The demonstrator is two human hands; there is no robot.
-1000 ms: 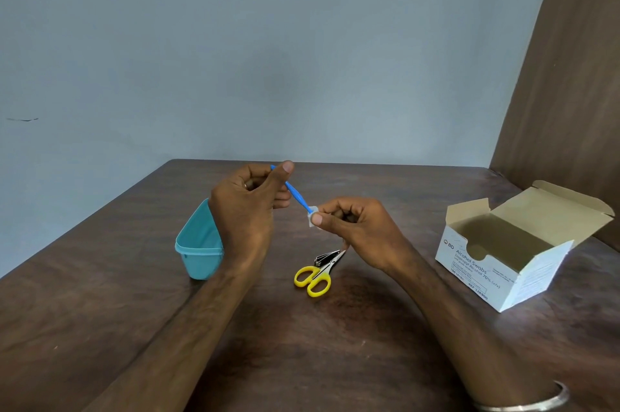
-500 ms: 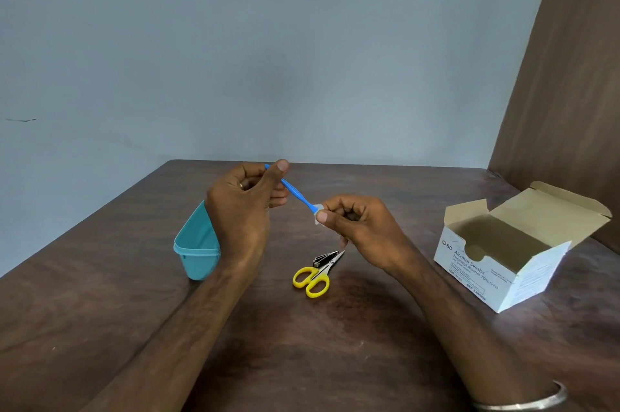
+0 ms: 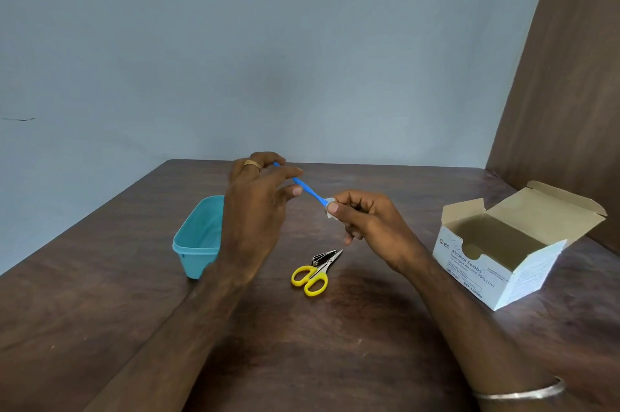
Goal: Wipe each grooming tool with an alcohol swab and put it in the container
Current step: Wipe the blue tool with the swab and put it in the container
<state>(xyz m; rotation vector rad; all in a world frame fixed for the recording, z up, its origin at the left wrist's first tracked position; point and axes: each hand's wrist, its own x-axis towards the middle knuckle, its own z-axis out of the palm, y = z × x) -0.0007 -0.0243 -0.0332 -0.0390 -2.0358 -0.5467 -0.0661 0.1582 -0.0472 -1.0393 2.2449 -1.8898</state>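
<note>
Above the table's middle, a thin blue grooming tool [image 3: 308,190] slants down to the right between both hands. My left hand [image 3: 258,210] holds its upper end at the fingertips, with the other fingers spread out over the shaft. My right hand [image 3: 372,227] pinches a small white alcohol swab [image 3: 330,200] round the tool's lower end. The teal container [image 3: 198,237] stands on the table just left of my left hand, partly hidden by it. Yellow-handled scissors [image 3: 313,274] lie below the hands, and a metal nail clipper [image 3: 322,257] lies against their blades.
An open cardboard box of alcohol swabs [image 3: 503,253] stands at the right on the brown wooden table [image 3: 335,344]. A brown panel rises at the far right, and a grey wall stands behind the table.
My left hand has turned and its fingers have spread out, showing the ring. The blue tool stays held between both hands, with the swab at its lower end.
</note>
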